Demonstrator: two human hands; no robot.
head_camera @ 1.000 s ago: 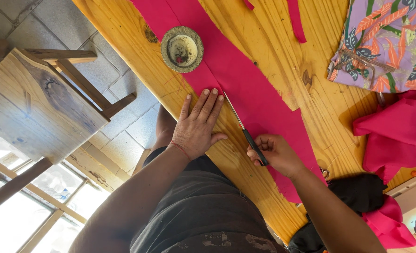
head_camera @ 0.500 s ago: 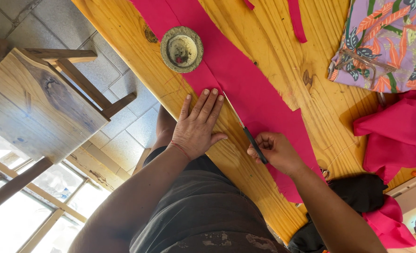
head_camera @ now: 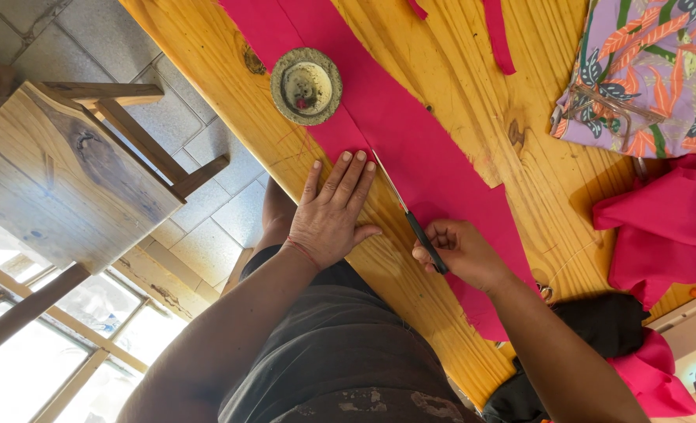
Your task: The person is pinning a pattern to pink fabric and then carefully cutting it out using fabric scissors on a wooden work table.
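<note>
Scissors (head_camera: pixel 411 211) gripped in right-hand fingers (head_camera: pixel 442 235), handles hidden; left hand (head_camera: pixel 334 211) open-fingered, flat on pink fabric (head_camera: pixel 411 133)

A long fabric strip (head_camera: pixel 411 133) runs along the bench (head_camera: pixel 458 70), with a round dish (head_camera: pixel 306 85) sitting on it at the far end. The left hand (head_camera: pixel 332 211) lies flat on the strip's left edge; just right of it, the right hand (head_camera: pixel 462 254) grips scissors (head_camera: pixel 411 215) over the cloth. A patterned cloth (head_camera: pixel 646 70) lies far right, with a fabric heap (head_camera: pixel 669 227) nearer. A stool (head_camera: pixel 66 172) stands left of the bench.
</note>
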